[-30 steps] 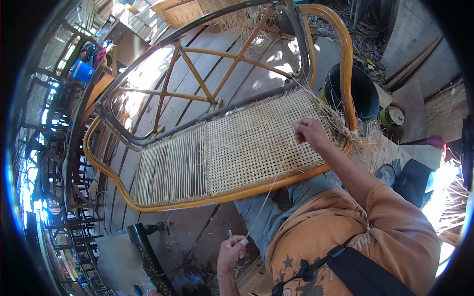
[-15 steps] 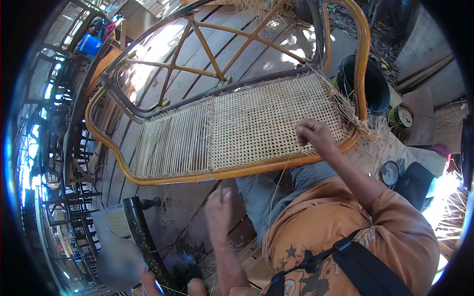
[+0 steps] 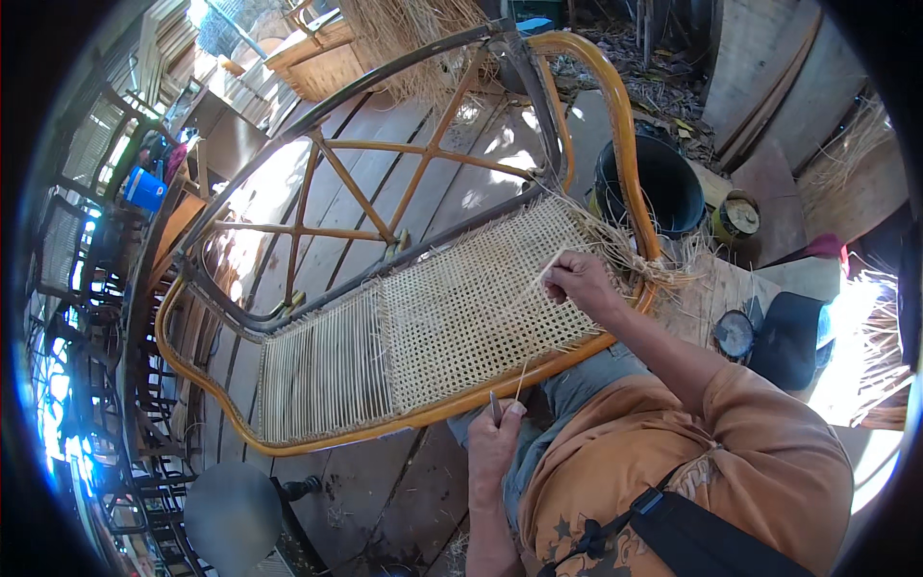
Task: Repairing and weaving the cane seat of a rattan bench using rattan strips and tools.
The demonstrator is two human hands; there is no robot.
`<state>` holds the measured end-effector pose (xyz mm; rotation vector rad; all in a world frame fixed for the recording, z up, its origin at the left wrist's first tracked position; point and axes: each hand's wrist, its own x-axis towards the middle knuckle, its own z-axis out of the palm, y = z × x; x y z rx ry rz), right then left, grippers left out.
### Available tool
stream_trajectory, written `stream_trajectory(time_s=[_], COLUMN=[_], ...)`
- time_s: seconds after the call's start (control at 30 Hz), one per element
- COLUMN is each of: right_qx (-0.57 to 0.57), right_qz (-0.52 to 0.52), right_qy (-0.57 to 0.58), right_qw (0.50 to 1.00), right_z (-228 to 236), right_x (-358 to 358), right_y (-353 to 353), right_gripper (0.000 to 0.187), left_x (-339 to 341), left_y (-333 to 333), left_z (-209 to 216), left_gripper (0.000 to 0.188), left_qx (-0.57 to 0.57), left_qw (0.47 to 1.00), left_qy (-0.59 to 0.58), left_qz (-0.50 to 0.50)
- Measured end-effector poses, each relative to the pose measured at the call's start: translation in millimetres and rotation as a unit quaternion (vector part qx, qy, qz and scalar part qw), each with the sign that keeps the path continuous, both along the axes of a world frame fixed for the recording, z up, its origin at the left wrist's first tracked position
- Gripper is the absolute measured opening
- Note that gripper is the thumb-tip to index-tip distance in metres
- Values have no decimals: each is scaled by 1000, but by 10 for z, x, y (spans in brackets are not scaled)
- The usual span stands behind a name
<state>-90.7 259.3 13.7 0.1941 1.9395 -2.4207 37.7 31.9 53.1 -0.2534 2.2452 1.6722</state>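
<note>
Its near rail just over the blue-trousered knees (image 3: 588, 375), a curved rattan frame (image 3: 628, 163) holds a pale cane panel (image 3: 471, 308), open mesh rightward, parallel strands leftward. The left hand (image 3: 493, 444) clenches a slim pointed tool (image 3: 495, 409); the right hand's (image 3: 581, 283) fingers curl closed above the mesh, their hold unclear.

The left hand (image 3: 492, 450) hides most of a slim tool (image 3: 495, 408); a grey blur (image 3: 233, 519), lower left, masks what lies behind.
</note>
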Motion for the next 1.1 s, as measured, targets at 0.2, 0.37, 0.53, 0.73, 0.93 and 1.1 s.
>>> stream_trajectory(time_s=[0.2, 0.37, 0.53, 0.73, 0.93, 1.1], right_qx=[-40, 48, 116, 133, 183, 229], right_qz=[-56, -179, -231, -275, -313, -323], right_qy=[1, 90, 106, 30, 57, 161], right_qw=[998, 979, 960, 952, 930, 904], right_z=[-62, 184, 588, 259, 367, 661], right_x=[-160, -256, -188, 9, 219, 382], right_y=[71, 666, 1519, 2073, 2475, 2632], right_gripper=[12, 11, 9, 11, 14, 16], left_x=[48, 36, 245, 205, 329, 202], left_y=[-151, -416, -957, -1051, -1497, -1283], left_z=[-118, -279, -529, -614, -677, -673], left_gripper=[19, 17, 18, 13, 18, 14], left_qx=[31, -75, -143, -174, -317, -114], left_qw=[998, 997, 988, 983, 948, 984], left_qy=[-46, -26, -55, -55, -13, -34], left_qz=[25, 23, 13, -16, 19, 131])
